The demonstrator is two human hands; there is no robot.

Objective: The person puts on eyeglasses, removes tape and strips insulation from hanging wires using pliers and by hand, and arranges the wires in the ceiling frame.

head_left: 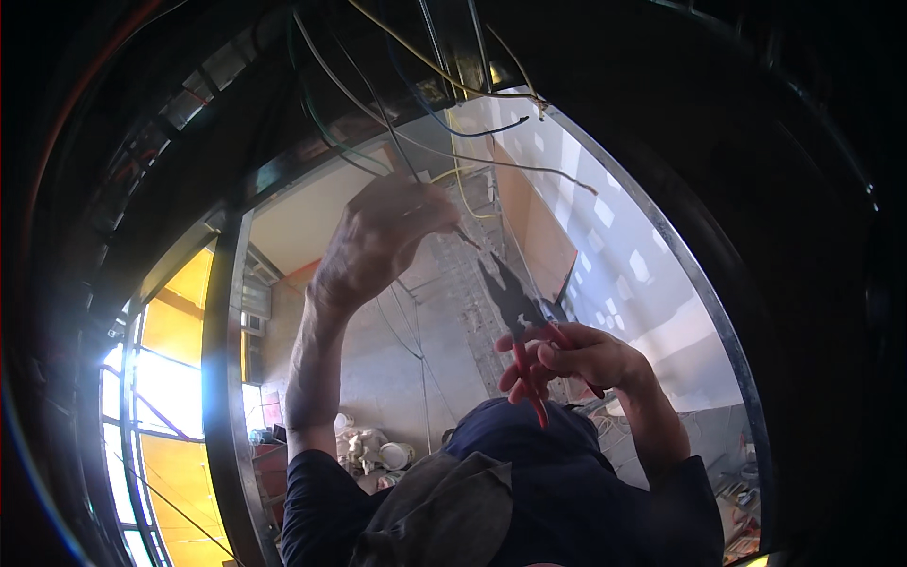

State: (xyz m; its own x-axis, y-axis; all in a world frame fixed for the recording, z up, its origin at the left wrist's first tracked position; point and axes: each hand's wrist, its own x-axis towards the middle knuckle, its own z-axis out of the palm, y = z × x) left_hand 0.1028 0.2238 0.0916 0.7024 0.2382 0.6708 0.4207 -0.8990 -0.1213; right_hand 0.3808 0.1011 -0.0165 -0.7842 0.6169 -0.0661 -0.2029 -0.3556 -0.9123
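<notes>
My left hand (378,231) is raised among the hanging wires, its fingers pinched around one thin wire. The bare-looking end of that wire (470,239) pokes out past my fingertips toward the right. In my right hand (600,359) is a pair of pliers (513,304) with dark jaws and red handles, the fingers wrapped about the handles. The plier jaws point up and stand slightly apart. Their tips are just below the wire end, and no wire shows between them. Some of the left fingers are blurred.
Loose wires dangle from above, among them a blue wire (472,133), a grey wire (529,167) and a yellow wire (416,52). A dark metal frame (230,359) surrounds the work. Yellow panels (175,472) and bright windows lie left; a white bucket (397,456) sits beyond.
</notes>
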